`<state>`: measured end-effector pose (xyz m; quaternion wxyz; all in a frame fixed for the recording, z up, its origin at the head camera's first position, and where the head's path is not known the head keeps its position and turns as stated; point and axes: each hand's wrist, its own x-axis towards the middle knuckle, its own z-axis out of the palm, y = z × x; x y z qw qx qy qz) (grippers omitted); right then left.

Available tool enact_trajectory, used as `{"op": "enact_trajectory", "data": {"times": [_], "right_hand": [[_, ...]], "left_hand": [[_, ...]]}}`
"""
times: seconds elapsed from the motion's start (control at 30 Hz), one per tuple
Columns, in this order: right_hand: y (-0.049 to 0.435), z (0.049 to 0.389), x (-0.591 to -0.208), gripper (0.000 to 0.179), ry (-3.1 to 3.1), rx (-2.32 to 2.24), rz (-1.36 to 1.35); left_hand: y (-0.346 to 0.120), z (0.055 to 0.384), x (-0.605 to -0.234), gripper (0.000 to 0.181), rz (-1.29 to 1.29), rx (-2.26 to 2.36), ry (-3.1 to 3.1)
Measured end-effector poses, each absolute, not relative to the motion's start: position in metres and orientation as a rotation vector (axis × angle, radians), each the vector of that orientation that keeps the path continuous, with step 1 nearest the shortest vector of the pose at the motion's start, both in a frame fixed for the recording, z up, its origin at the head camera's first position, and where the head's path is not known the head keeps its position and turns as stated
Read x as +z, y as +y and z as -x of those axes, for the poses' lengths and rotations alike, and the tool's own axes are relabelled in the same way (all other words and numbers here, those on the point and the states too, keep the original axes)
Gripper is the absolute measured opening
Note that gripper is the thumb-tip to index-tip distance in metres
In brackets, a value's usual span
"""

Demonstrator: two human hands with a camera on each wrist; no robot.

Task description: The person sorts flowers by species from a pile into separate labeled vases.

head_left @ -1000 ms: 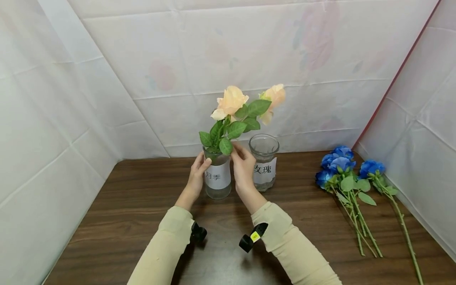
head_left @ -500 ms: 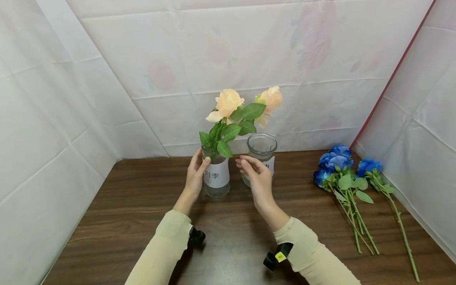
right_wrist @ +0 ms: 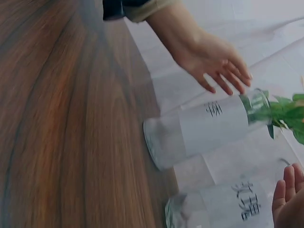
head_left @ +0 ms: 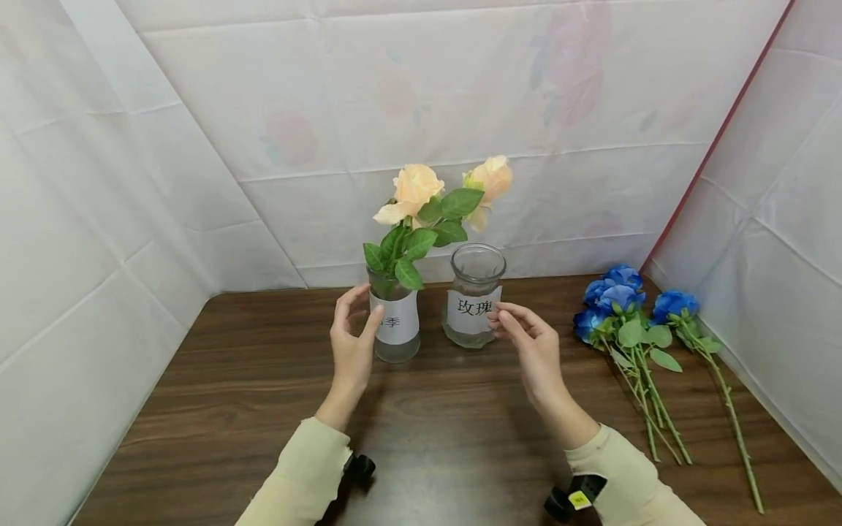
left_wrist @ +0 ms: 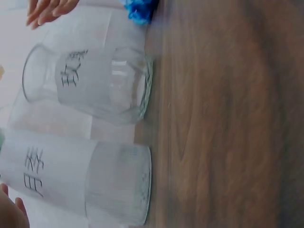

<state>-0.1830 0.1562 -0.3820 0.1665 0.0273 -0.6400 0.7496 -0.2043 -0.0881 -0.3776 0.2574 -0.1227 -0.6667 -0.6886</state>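
- Left hand (head_left: 351,351): thumb and fingers apart, nothing gripped, at the left side of the flower vase (head_left: 395,325); contact hard to tell.
- Right hand (head_left: 536,351): thumb and index tips close together, no object visible between them, at the right edge of the labelled vase (head_left: 472,314). Can't confirm whether they touch it.
- Flower vase: upright on the worktop (head_left: 263,409), peach flowers (head_left: 417,188) in it, one head leaning right above the other vase.
- Labelled vase: upright, just right of the flower vase with a gap between; no stems in it.
- Key geometry: right hand sits between the labelled vase (on its left) and the blue bunch (head_left: 625,314) (on its right), and is clearly the nearer hand to the bunch. Bunch lies flat, blooms at the far end, stems running toward the person and angled right.
- Single blue flower (head_left: 676,305): beside the bunch, further right, similar stem direction.
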Motion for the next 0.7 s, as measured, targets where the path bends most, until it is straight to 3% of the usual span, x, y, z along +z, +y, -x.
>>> {"op": "enact_trajectory", "data": {"times": [0.33, 0.7], "right_hand": [[0.200, 0.167, -0.388, 0.030, -1.897, 2.073, -0.034], [0.256, 0.143, -0.401, 0.029, -2.054, 1.980, 0.018]], "left_hand": [[-0.060, 0.190, -0.390, 0.034, 0.475, -1.939, -1.919], [-0.022, 0.235, -0.426, 0.060, 0.689, -1.939, -2.250]]}}
